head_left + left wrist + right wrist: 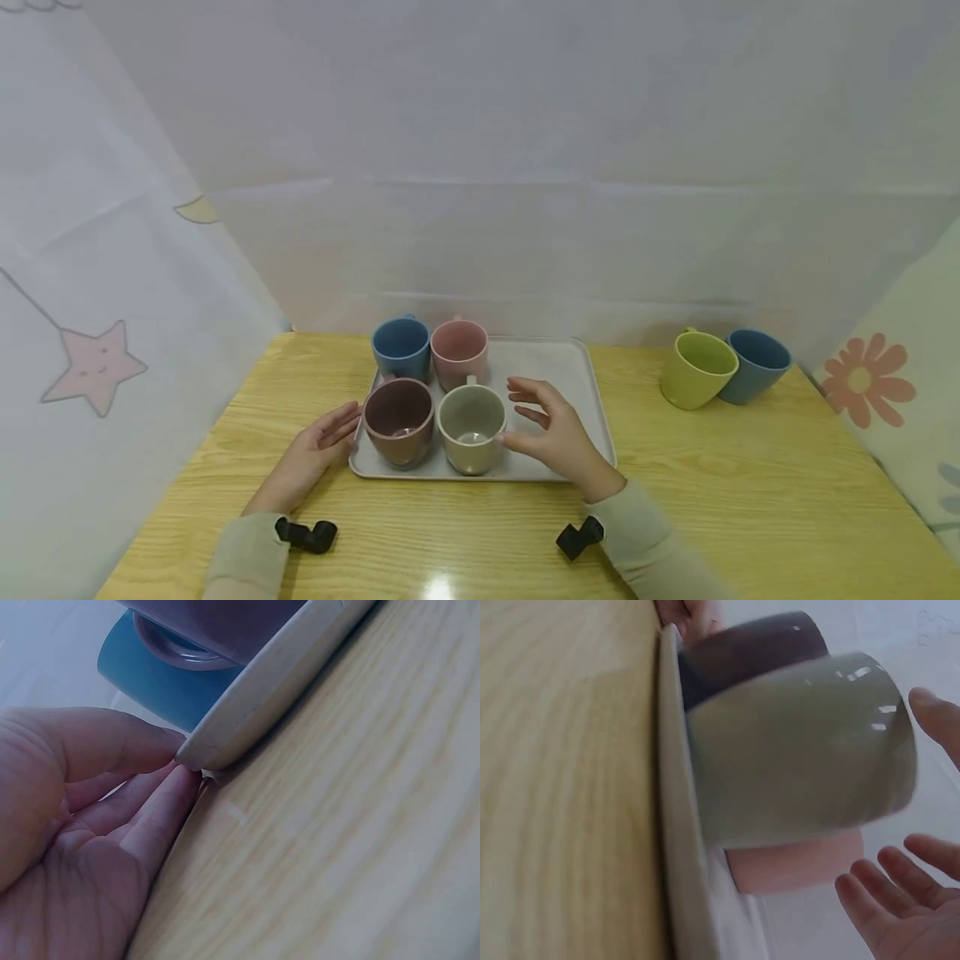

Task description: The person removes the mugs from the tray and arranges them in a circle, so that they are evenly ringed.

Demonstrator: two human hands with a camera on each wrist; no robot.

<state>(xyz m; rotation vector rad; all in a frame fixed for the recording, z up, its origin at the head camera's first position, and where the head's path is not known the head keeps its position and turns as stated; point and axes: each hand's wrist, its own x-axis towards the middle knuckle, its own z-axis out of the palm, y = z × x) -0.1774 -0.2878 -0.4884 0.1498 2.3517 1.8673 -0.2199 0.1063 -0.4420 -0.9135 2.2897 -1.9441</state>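
Observation:
On a white tray (551, 358) stand a blue mug (400, 346), a pink mug (459, 352), a brown-mauve mug (399, 421) and a pale grey-green mug (471, 427). At the tray's left edge, my left hand (303, 458) pinches the rim (225, 731) between thumb and fingertip in the left wrist view. Just right of the grey-green mug is my right hand (551, 429), its fingers spread and nothing between them. In the right wrist view its fingers (900, 881) stand apart from that mug's wall (802, 750).
Farther right on the wooden table (750, 483), a lime-green mug (693, 375) and a second blue mug (757, 367) lean close together. A pale patterned cloth (525, 208) hangs behind the table and along both sides.

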